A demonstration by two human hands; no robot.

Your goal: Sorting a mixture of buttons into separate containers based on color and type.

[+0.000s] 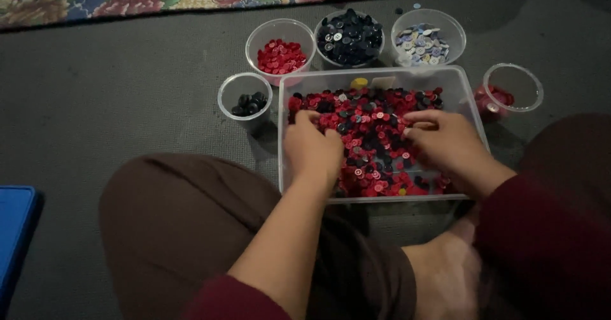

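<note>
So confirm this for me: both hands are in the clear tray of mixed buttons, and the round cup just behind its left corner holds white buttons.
Not quite. In the head view both hands, left hand and right hand, are in the clear tray of mixed buttons, but that round cup holds red buttons, not white.

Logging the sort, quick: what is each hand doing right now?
Left hand: fingers curled down into the red and dark buttons in the clear plastic tub; grasp cannot be told.
Right hand: same pile, cannot be told.
</note>
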